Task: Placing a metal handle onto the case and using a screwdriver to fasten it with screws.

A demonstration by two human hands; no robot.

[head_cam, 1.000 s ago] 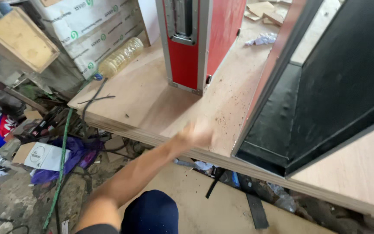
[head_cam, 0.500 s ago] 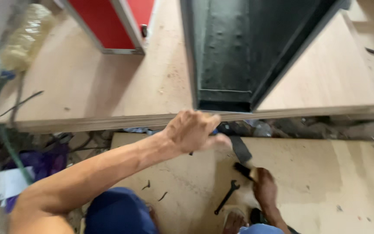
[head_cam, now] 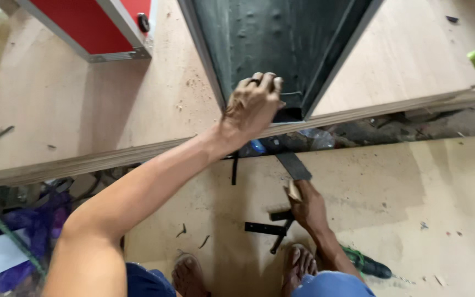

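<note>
Left hand [head_cam: 255, 104], centre of the frame, fingers [head_cam: 265, 81] curled over the lower edge of a dark metal frame [head_cam: 270, 38] that stands on the plywood desk [head_cam: 83, 110], top centre. Right hand [head_cam: 306, 206], lower centre, rests on the floor board [head_cam: 413, 192], fingers closed on a small pale wooden piece [head_cam: 292, 191]. Black metal strips [head_cam: 265, 228] lie just beside this hand. Red cabinet [head_cam: 105, 25] upper left, on the desk.
</note>
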